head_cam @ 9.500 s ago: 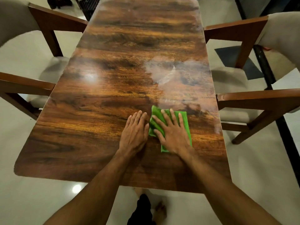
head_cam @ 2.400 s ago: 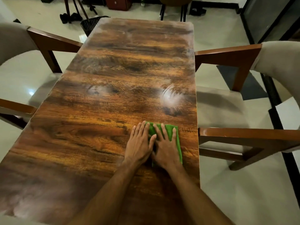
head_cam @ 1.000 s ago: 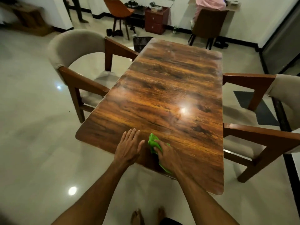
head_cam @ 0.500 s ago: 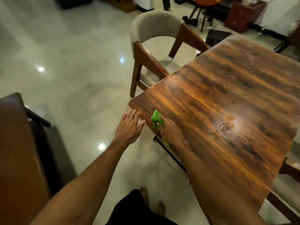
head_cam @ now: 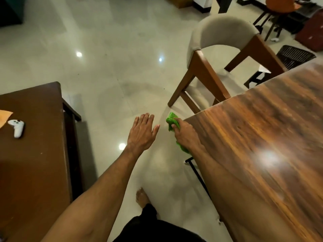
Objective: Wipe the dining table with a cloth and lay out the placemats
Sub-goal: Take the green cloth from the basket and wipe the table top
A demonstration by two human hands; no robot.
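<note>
The right hand [head_cam: 185, 135] grips the green cloth [head_cam: 172, 120] in a bunch, with the fingers curled round it. The cloth is at the near corner of the shiny wooden worktop [head_cam: 262, 137], and part of it sticks out past the edge, over the floor [head_cam: 104, 67]. The left hand [head_cam: 142, 132] is flat with straight fingers and holds nothing. It hangs in the air above the floor, just beside the cloth but not touching it. A chair [head_cam: 218, 37] with a soft grey back and brown wooden legs stands close to the long side of the worktop. A thin black leg [head_cam: 195, 170] shows under the worktop edge, near the right arm. On the left is another brown worktop [head_cam: 31, 154]. A white game controller [head_cam: 17, 127] lies on it, next to an orange flat thing [head_cam: 4, 116] that the picture edge cuts off. A bare foot [head_cam: 142, 198] stands on the floor between the two worktops. Far back are a black basket [head_cam: 295, 55] and an orange chair [head_cam: 279, 4].
</note>
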